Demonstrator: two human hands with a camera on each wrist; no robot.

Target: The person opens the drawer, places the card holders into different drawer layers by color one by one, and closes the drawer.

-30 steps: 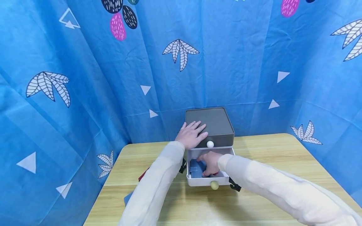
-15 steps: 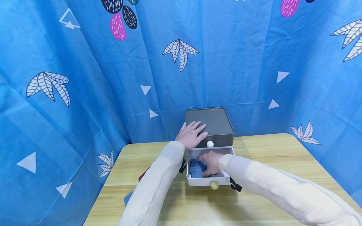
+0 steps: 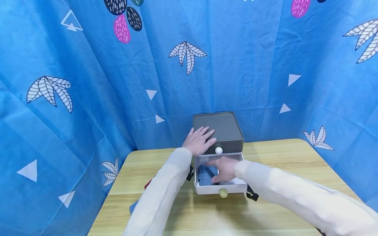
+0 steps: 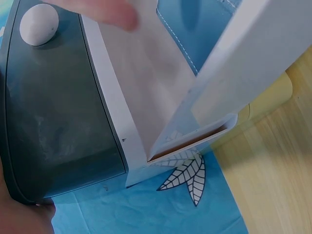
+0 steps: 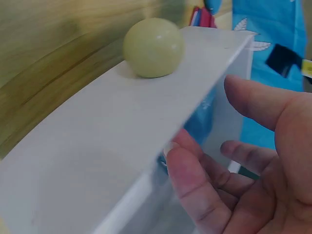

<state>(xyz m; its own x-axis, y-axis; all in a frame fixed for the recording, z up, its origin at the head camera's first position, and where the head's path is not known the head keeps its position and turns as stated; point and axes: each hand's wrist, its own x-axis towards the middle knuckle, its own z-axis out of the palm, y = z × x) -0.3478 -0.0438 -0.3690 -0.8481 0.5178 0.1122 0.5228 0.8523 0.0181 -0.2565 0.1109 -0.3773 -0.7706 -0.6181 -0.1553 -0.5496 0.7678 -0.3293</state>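
A dark grey drawer box (image 3: 225,126) stands at the back of the table, its white lower drawer (image 3: 206,190) pulled out. Inside, at the drawer's left, lies a flat blue stitched wallet (image 3: 203,178) with a strap tab. My left hand (image 3: 197,142) rests on the box's top near the front left corner, fingers spread. My right hand (image 3: 226,168) is over the drawer, index finger and thumb apart above the wallet's right part. In the right wrist view, the fingers (image 5: 187,178) are loosely bent behind the drawer front, with nothing between them and the thumb.
The drawer front bears a round yellowish knob (image 3: 223,193); a white knob (image 3: 219,150) sits on the upper drawer. A red item (image 3: 147,184) and a blue item (image 3: 133,206) lie on the table (image 3: 271,209), partly behind my left sleeve. A blue patterned curtain (image 3: 251,82) surrounds the table.
My right hand has loosened and shifted right, uncovering more of the wallet, which stays in the drawer. My left hand remains on the box top.
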